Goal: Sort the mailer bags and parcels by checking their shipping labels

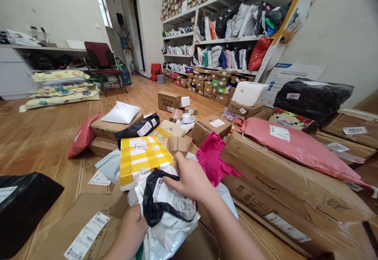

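Near centre, the right hand (189, 179) pinches the black mailer (165, 203) with clenched fingers; the left hand (134, 224) grips the white bags (169, 232) beneath it. The slick stack may slide off onto the boxes (88, 220).

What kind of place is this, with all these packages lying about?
Probably a parcel pickup or sorting depot: labelled cardboard boxes and mailer bags cover the floor, shelves along the wall are packed with more, and the person's right hand handles a small black labelled parcel.

Two bare forearms, left hand (131, 228) and right hand (189, 177) ungloved, without rings.
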Demonstrator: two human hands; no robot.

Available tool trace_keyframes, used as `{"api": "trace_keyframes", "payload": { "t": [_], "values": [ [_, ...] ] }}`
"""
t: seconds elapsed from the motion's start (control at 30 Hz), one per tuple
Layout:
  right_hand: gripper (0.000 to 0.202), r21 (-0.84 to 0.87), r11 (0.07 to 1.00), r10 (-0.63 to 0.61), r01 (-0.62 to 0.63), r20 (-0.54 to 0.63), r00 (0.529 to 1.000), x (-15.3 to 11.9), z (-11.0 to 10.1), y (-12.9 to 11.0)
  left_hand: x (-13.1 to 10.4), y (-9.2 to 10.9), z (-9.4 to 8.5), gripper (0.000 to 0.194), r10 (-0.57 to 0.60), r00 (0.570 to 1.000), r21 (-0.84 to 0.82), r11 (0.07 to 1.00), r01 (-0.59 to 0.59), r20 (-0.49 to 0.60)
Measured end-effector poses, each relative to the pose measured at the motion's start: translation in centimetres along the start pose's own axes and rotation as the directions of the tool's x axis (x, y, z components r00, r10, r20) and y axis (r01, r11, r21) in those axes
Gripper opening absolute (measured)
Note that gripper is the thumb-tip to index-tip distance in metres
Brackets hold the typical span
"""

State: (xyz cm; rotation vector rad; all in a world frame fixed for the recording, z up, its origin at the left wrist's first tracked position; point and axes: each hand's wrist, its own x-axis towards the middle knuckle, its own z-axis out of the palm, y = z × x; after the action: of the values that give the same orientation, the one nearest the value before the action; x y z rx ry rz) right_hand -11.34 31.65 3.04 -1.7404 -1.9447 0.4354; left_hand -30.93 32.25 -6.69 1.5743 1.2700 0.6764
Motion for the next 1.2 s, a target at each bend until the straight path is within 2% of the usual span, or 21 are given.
{"api": "trace_keyframes", "payload": {
  "t": [0.03,0.1,0.17,0.2,0.27,0.3,0.33,0.4,0.43,0.5,0.6,0.67,0.73,0.77,0.87,0.9,0.97,1.03,1.13,1.17,1.2],
  "values": [
    [0.031,0.142,0.99,0.0,-0.012,0.079,0.997,-0.8,-0.8,0.6,-0.3,0.7,-0.1,0.044,-0.026,0.999,-0.009,1.0,0.027,0.036],
    [0.031,0.396,0.918,-0.149,0.029,0.277,0.949,-2.4,-2.0,1.7,-0.6,1.9,-0.4,0.052,-0.096,0.993,-0.027,0.995,0.098,0.075],
    [0.036,0.496,0.867,-0.273,0.059,0.372,0.887,-3.8,-2.0,2.8,-0.6,2.5,-0.5,0.054,-0.134,0.988,-0.05,0.989,0.138,0.074],
    [0.039,0.495,0.867,-0.271,0.057,0.373,0.887,-4.5,-1.5,3.2,-0.5,2.6,-0.5,0.053,-0.133,0.988,-0.058,0.989,0.138,0.078],
    [0.044,0.43,0.902,-0.115,-0.03,0.307,0.945,-5.6,0.0,3.6,-0.5,2.6,-0.5,0.053,-0.143,0.986,-0.051,0.988,0.147,0.083],
    [0.049,0.379,0.917,0.021,-0.121,0.258,0.966,-6.1,0.9,3.6,-0.4,2.5,-0.5,0.053,-0.157,0.984,-0.041,0.986,0.161,0.08],
    [0.055,0.325,0.918,0.165,-0.227,0.206,0.964,-6.5,1.7,3.4,-0.4,2.4,-0.5,0.053,-0.169,0.982,-0.035,0.984,0.172,0.082],
    [0.073,0.2,0.886,0.393,-0.418,0.155,0.907,-6.9,2.9,2.7,-0.5,2.2,-0.5,0.05,-0.162,0.982,-0.049,0.985,0.167,0.098],
    [0.075,0.127,0.869,0.459,-0.479,0.157,0.874,-7.0,3.2,2.2,-0.5,2.2,-0.5,0.047,-0.139,0.984,-0.066,0.987,0.146,0.109],
    [0.062,-0.016,0.858,0.509,-0.514,0.166,0.844,-7.0,3.3,1.3,-0.5,2.1,-0.5,0.042,-0.098,0.986,-0.091,0.99,0.11,0.135],
    [0.049,-0.114,0.856,0.517,-0.504,0.154,0.842,-6.8,2.3,1.0,-0.6,2.3,-0.6,0.048,-0.128,0.984,-0.048,0.99,0.135,0.127],
    [0.043,-0.005,0.876,0.476,-0.482,0.16,0.865,-6.8,1.0,1.7,-0.6,2.4,-0.6,0.058,-0.163,0.981,0.012,0.987,0.163,0.107],
    [0.042,0.253,0.877,0.381,-0.409,0.153,0.912,-6.6,-0.4,2.8,-0.6,2.3,-0.6,0.066,-0.155,0.981,0.037,0.988,0.152,0.115],
    [0.045,0.413,0.841,0.319,-0.349,0.141,0.937,-6.4,-1.0,3.5,-0.6,2.2,-0.6,0.069,-0.143,0.982,0.029,0.99,0.14,0.121],
    [0.061,0.803,0.557,0.155,-0.214,0.153,0.976,-5.3,-1.4,5.2,-0.5,1.8,-0.5,0.074,-0.136,0.983,0.0,0.991,0.137,0.127],
    [0.062,0.865,0.463,0.106,-0.194,0.163,0.981,-4.8,-1.1,5.7,-0.5,1.8,-0.4,0.075,-0.141,0.983,0.006,0.99,0.142,0.115],
    [0.056,0.911,0.367,0.012,-0.188,0.198,0.98,-3.8,-0.3,6.5,-0.5,1.7,-0.3,0.074,-0.116,0.989,0.033,0.993,0.114,0.093],
    [0.052,0.905,0.369,-0.109,-0.213,0.27,0.957,-2.9,0.3,7.0,-0.7,1.8,-0.4,0.07,-0.054,0.995,0.031,0.998,0.051,0.089],
    [0.053,0.862,0.434,-0.31,-0.262,0.416,0.855,-2.2,0.0,6.6,-1.3,2.3,-0.9,0.066,-0.039,0.987,-0.02,0.999,0.043,0.155],
    [0.052,0.842,0.481,-0.318,-0.245,0.428,0.846,-2.2,-0.3,6.1,-1.5,2.4,-1.2,0.064,-0.031,0.981,-0.015,0.999,0.035,0.189],
    [0.048,0.815,0.536,-0.286,-0.218,0.418,0.862,-2.3,-0.5,5.5,-1.8,2.5,-1.4,0.062,-0.013,0.976,0.002,1.0,0.013,0.218]
  ]
}}
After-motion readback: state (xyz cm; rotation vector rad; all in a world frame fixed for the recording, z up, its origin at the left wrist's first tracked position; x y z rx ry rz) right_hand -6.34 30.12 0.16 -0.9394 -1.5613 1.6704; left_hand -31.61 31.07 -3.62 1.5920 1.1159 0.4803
